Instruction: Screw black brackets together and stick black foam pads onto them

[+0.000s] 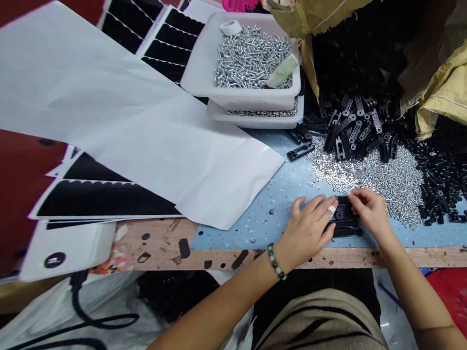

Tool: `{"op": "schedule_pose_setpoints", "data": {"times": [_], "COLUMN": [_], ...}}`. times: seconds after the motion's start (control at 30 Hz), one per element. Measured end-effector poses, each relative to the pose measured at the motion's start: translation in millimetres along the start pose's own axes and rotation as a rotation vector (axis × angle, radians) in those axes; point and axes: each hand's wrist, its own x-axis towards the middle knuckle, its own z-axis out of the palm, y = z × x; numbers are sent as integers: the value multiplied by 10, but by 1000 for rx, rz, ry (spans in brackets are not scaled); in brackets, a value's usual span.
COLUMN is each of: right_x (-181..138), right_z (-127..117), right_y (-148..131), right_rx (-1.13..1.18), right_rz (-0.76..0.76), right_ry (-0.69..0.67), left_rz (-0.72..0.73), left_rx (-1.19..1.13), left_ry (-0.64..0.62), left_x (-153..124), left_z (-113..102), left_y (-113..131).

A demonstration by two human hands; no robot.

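Observation:
Several long black plastic pieces (345, 224) lie side by side in a row on the blue speckled mat, between my hands. My left hand (308, 231) rests palm down at their left ends, fingers stretched out and touching them; one finger wears white tape. A bead bracelet circles that wrist. At the right end of the farthest piece, my right hand (370, 211) is closed in a pinch; what sits between thumb and forefinger is too small to make out. Just beyond lie a heap of silver screws (396, 177) and a spread of small nuts (337, 172).
Black plastic parts (355, 126) spill from a torn brown sack (443, 104). Small black pieces (443, 177) are heaped at the right. Stacked white tubs (204, 73) hold screws and nuts. A large white sheet (146, 116) covers black-patterned sheets (95, 197); a white device (76, 248) has a cable.

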Motion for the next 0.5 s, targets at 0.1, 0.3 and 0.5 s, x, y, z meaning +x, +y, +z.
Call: {"op": "schedule_pose_setpoints", "data": {"times": [0.1,0.3,0.5], "right_x": [-4,-6,-9], "right_z": [-16,3,-48], "right_y": [-1,-64,-122], "right_rx": [-24,-221,-586], "right_rz": [-24,-136,-202], "right_ry": [-6,9,73], "left_rz": [-2,-5,-20], "left_rx": [-4,-27,-12], "left_ry": [-3,-11,-18], "left_x": [2,36,117], "left_z": [-14,2,7], "left_y": [-3,3,43]}}
